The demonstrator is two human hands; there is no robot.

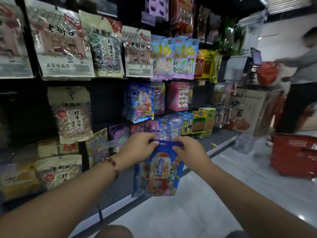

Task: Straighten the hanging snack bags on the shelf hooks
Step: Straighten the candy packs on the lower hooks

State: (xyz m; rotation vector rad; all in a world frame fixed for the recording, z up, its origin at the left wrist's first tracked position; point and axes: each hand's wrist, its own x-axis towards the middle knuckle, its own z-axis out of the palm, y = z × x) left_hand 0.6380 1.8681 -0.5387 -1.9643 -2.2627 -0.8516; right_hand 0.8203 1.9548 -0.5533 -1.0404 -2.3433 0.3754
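Fingers (155, 143) of the left hand (137, 148) curl over the top left corner of a blue candy bag (158, 170), thumb in front, and the right hand (188, 152) pinches the top right corner the same way, so both hands grip the bag by its upper edge. Between the two grips the bag's small hang hole shows near the middle of the top strip. The bag hangs down from the hands in front of the lowest rows of the shelf (106, 100), off any hook, above the pale tiled floor (197, 203). Its front shows a bottle-shaped window with mixed coloured sweets. A beaded bracelet (114, 167) sits on the left wrist. A matching blue bag (141, 103) hangs on a hook in the middle row, a little tilted, beside a pink bag of white balls (180, 97). Higher up hang large cream seed bags (58, 45) with printed characters, and to their right a pair of pale blue and purple candy bags (173, 57). At the right, well apart from the hands, a red shopping basket (295, 155) stands on the floor, and another person's arm reaches toward a red plastic bag (266, 73); that part is blurred.
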